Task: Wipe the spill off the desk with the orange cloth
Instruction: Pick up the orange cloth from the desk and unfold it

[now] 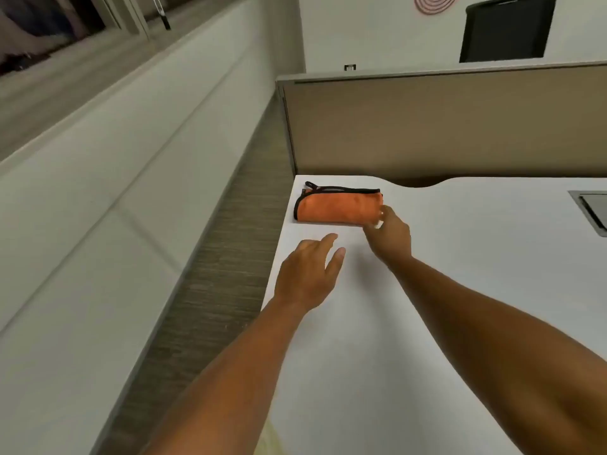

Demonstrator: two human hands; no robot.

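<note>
Folded cloth frame centre, desk corner. Right hand at its end, fingertips blurred, grip unclear. Left hand relaxed, empty. Spill not discernible.

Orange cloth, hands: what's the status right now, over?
Right hand at the folded orange cloth's right end, grip unclear. Left hand open over the white desk. No spill visible. Nothing in the way.

Single head-worn view, looking forward and down, close over the desk corner — wide-angle, tilted.
</note>
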